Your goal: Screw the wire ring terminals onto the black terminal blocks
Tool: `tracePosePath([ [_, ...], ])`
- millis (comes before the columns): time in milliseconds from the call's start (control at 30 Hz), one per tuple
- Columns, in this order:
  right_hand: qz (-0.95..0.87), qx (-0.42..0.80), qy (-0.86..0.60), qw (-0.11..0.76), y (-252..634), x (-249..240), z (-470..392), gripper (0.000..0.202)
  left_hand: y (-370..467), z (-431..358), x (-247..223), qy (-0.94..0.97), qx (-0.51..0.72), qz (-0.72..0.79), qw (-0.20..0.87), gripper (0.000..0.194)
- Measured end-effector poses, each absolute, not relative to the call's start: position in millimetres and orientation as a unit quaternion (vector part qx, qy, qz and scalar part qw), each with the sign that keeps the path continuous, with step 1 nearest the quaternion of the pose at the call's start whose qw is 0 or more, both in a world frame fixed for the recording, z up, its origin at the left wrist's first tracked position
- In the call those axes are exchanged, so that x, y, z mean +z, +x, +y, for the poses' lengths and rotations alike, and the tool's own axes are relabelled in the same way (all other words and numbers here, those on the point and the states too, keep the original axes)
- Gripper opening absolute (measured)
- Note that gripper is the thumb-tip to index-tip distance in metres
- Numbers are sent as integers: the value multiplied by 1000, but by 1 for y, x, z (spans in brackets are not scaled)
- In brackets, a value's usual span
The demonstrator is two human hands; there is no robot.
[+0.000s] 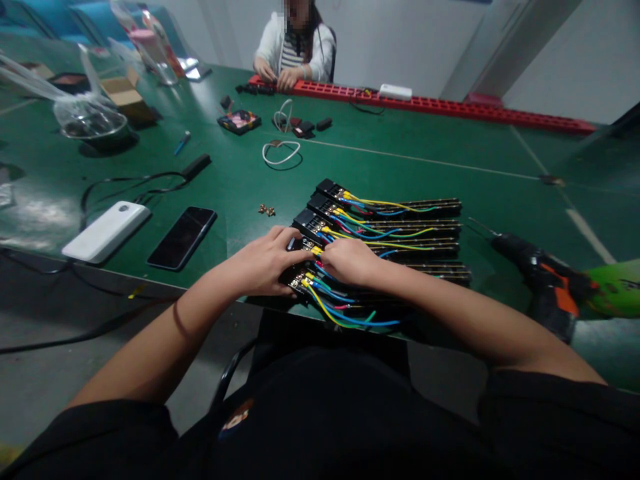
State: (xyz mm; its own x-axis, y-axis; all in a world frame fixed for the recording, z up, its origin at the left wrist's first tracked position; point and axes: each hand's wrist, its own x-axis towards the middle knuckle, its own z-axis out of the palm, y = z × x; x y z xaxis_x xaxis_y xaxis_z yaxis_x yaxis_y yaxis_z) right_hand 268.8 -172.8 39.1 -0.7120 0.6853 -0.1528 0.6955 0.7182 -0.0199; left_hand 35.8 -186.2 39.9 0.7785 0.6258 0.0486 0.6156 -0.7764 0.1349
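Several long black strips with brass-coloured rails and yellow, blue, green and red wires (380, 232) lie side by side before me, black end blocks (306, 219) to the left. My left hand (265, 263) grips the end block of one of the nearer strips, thumb and fingers curved around it. Close beside it, my right hand (353, 261) is closed, fingertips pinched down among the wires at the same block. Whatever sits between those fingertips is hidden. Small brass screws (267, 210) lie in a little pile beyond my left hand.
A cordless drill (537, 273) lies at right, its bit towards the strips. Left are a phone (183, 238), a white power bank (107, 231), black cables and a metal bowl (100, 130). Across the green table, a person (295, 53) sits behind a red slotted rail (425, 103).
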Motion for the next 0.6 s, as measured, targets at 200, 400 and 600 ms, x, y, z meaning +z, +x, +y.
tracePosePath([
  [200, 933, -69, 351, 22, 280, 33, -172, 31, 34, -188, 38, 940, 51, 332, 65, 76],
  [400, 940, -107, 323, 15, 289, 37, -172, 20, 33, -189, 37, 937, 56, 338, 74, 75],
  [600, 932, -151, 329, -23, 302, 40, -180, 15, 31, -190, 35, 937, 66, 334, 79, 71],
])
